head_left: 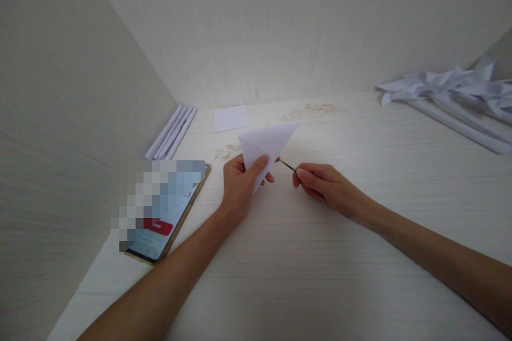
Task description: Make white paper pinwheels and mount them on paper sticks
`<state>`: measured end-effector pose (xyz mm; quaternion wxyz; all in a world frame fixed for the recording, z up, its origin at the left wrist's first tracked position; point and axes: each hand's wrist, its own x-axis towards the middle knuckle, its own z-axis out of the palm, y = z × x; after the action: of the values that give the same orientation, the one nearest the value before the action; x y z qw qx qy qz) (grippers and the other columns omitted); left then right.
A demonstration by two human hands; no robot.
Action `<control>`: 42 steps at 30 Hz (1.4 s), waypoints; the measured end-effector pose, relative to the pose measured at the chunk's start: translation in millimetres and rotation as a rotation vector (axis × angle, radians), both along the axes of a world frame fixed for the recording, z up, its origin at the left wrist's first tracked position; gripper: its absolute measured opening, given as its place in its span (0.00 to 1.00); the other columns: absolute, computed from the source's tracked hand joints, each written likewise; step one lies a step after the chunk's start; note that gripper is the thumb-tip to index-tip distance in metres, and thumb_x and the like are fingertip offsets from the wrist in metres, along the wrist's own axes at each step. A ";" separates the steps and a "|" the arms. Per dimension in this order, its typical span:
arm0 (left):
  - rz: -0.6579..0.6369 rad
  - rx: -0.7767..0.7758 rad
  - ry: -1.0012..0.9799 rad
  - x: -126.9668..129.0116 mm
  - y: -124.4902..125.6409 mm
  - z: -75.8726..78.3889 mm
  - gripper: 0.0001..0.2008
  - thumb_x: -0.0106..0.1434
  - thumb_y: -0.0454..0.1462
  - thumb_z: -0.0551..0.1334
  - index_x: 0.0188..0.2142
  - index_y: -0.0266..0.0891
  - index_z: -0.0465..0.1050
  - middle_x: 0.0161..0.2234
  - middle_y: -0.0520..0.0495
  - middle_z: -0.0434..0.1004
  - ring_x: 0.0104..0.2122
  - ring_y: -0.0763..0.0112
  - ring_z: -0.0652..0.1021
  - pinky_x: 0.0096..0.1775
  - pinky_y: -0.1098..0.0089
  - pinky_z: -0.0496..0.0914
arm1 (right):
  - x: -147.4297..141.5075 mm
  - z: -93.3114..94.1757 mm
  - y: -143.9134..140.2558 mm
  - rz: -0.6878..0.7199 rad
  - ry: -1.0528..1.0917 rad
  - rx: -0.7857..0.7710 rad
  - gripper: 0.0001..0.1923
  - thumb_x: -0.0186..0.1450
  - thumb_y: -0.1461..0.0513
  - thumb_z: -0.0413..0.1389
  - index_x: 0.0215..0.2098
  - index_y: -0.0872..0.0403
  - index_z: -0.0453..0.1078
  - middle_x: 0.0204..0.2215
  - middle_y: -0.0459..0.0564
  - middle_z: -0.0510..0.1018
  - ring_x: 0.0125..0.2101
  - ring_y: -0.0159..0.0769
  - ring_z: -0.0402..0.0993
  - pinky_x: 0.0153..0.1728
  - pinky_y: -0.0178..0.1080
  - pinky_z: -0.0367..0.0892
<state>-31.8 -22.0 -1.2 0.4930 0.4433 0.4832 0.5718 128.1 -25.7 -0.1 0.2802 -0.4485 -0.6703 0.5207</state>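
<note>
Your left hand (pixel 240 184) pinches the folded paper triangle (pixel 266 146) upright off the desk, steadying it so the thin pin (pixel 287 165) gripped in your right hand (pixel 324 186) meets its edge. Just left of that hand lies a phone (pixel 168 213).

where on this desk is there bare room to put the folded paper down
Bare desk lies between the two forearms, near the front edge, and right of the right hand below the paper pinwheels. It is crowded on the left: phone beside the left hand, rolled paper sticks and a small white sheet by the back corner.
</note>
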 end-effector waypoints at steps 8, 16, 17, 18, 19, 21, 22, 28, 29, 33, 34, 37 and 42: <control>-0.012 -0.008 -0.022 -0.3 -0.4 0.7 0.09 0.47 0.40 0.63 0.22 0.34 0.69 0.27 0.46 0.78 0.14 0.81 0.68 0.18 0.76 0.59 | 0.3 0.8 0.3 0.002 -0.003 -0.001 0.14 0.61 0.57 0.43 0.22 0.55 0.61 0.12 0.38 0.53 0.13 0.24 0.46 0.15 0.31 0.42; -0.017 -0.004 -0.030 -0.6 -0.2 -0.3 0.09 0.47 0.39 0.63 0.22 0.34 0.70 0.25 0.46 0.77 0.14 0.81 0.68 0.18 0.76 0.59 | 0.0 3.2 -0.4 0.005 -0.019 -0.011 0.14 0.60 0.57 0.43 0.22 0.55 0.61 0.11 0.38 0.52 0.13 0.24 0.46 0.15 0.31 0.41; -0.019 -0.003 -0.034 -0.7 0.0 -0.5 0.08 0.47 0.39 0.63 0.22 0.34 0.70 0.25 0.46 0.77 0.14 0.81 0.68 0.18 0.76 0.59 | 0.1 3.1 -0.3 0.010 -0.016 -0.014 0.14 0.60 0.57 0.43 0.22 0.55 0.61 0.11 0.38 0.52 0.13 0.24 0.46 0.15 0.31 0.41; -0.020 -0.001 -0.037 -0.8 0.1 -0.8 0.08 0.48 0.39 0.63 0.22 0.34 0.70 0.25 0.46 0.77 0.14 0.81 0.68 0.18 0.76 0.59 | 0.2 3.0 -0.2 0.012 -0.015 -0.016 0.14 0.60 0.57 0.43 0.22 0.55 0.61 0.11 0.38 0.53 0.13 0.24 0.46 0.15 0.31 0.41; -0.022 0.000 -0.039 -0.9 0.3 -1.0 0.08 0.48 0.39 0.63 0.22 0.34 0.70 0.25 0.46 0.77 0.14 0.81 0.68 0.18 0.77 0.59 | 0.2 2.8 -0.1 0.013 -0.014 -0.019 0.14 0.60 0.57 0.43 0.22 0.55 0.61 0.11 0.38 0.53 0.13 0.24 0.46 0.15 0.31 0.41; -0.026 0.004 -0.041 -1.1 0.5 -1.4 0.08 0.48 0.39 0.63 0.22 0.33 0.70 0.25 0.46 0.77 0.14 0.81 0.67 0.17 0.77 0.59 | 0.2 2.7 -0.1 0.016 -0.019 -0.024 0.14 0.60 0.57 0.43 0.22 0.56 0.61 0.11 0.38 0.53 0.13 0.24 0.46 0.15 0.31 0.42; -0.028 0.005 -0.040 -1.2 0.6 -1.5 0.08 0.48 0.39 0.63 0.22 0.33 0.70 0.25 0.47 0.77 0.14 0.81 0.67 0.17 0.77 0.59 | 0.1 2.7 -0.1 0.018 -0.021 -0.027 0.14 0.60 0.57 0.43 0.22 0.56 0.61 0.11 0.38 0.53 0.13 0.23 0.46 0.15 0.31 0.42; -0.052 0.003 -0.032 -3.0 1.3 -1.3 0.08 0.47 0.38 0.63 0.21 0.33 0.69 0.23 0.48 0.77 0.14 0.81 0.67 0.18 0.76 0.59 | -0.1 4.4 0.8 0.051 -0.023 -0.041 0.14 0.60 0.57 0.43 0.22 0.56 0.60 0.11 0.38 0.53 0.13 0.23 0.46 0.15 0.31 0.42; -0.062 0.000 -0.030 -3.6 1.6 -1.3 0.08 0.47 0.38 0.63 0.21 0.33 0.69 0.23 0.48 0.76 0.14 0.81 0.67 0.18 0.76 0.59 | 0.2 5.1 1.1 0.056 -0.026 -0.044 0.14 0.60 0.57 0.43 0.22 0.56 0.60 0.11 0.38 0.53 0.13 0.23 0.46 0.15 0.31 0.42; -0.112 0.000 -0.018 -6.7 3.0 -1.6 0.08 0.48 0.38 0.63 0.21 0.34 0.70 0.22 0.49 0.76 0.14 0.81 0.67 0.19 0.76 0.60 | 2.0 7.9 1.9 0.072 -0.042 -0.049 0.14 0.60 0.58 0.43 0.22 0.56 0.60 0.12 0.38 0.53 0.13 0.23 0.46 0.15 0.31 0.42; -0.122 0.004 -0.013 -7.5 3.4 -1.7 0.08 0.48 0.38 0.63 0.21 0.34 0.70 0.22 0.49 0.76 0.14 0.81 0.67 0.19 0.76 0.60 | 2.6 8.3 2.2 0.080 -0.042 -0.050 0.13 0.60 0.58 0.43 0.22 0.56 0.60 0.12 0.38 0.53 0.13 0.23 0.46 0.15 0.31 0.42; -0.147 0.010 0.013 -9.7 4.0 -1.6 0.07 0.48 0.38 0.63 0.21 0.34 0.71 0.22 0.49 0.76 0.14 0.81 0.67 0.19 0.76 0.60 | 4.2 8.0 3.6 0.116 -0.039 -0.057 0.13 0.60 0.58 0.43 0.21 0.56 0.60 0.12 0.38 0.53 0.13 0.23 0.46 0.14 0.31 0.42; -0.176 0.004 0.094 -12.8 4.7 -1.1 0.09 0.47 0.39 0.63 0.21 0.33 0.71 0.21 0.48 0.76 0.14 0.80 0.67 0.19 0.76 0.62 | 7.1 6.4 6.1 0.169 -0.043 -0.108 0.14 0.60 0.57 0.44 0.21 0.56 0.60 0.11 0.37 0.53 0.12 0.22 0.45 0.14 0.31 0.41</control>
<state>-44.6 -17.3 -2.3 0.5172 0.5114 0.4638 0.5058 135.2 -19.6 6.3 0.1965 -0.4159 -0.6824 0.5681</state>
